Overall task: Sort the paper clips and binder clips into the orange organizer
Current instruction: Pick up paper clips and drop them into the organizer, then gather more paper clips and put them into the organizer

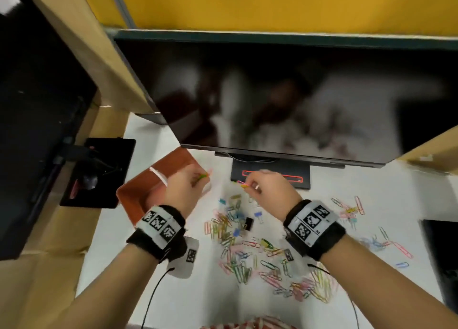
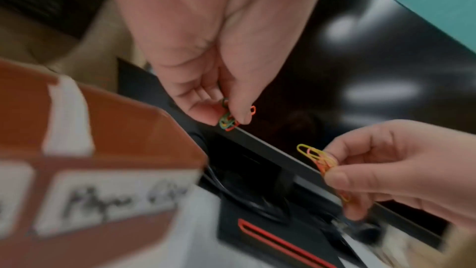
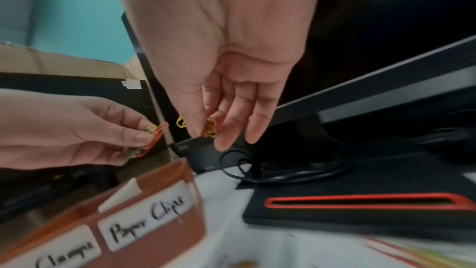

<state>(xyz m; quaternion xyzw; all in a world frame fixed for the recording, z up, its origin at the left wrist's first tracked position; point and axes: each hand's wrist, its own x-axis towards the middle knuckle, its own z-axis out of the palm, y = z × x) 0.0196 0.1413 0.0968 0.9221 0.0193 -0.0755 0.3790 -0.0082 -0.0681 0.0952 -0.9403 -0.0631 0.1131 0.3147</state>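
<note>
Head view: raised left hand (image 1: 184, 192) and right hand (image 1: 269, 189) each pinch paper clips (image 1: 244, 185).

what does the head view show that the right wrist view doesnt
Only the head view shows the scattered paper clips and binder clips on the white table, plus both wristbands. Only the right wrist view shows the organizer's readable "Paper Clips" label and the cable by the monitor stand. Both show the left hand and right hand each pinching a few clips near the orange organizer.
</note>
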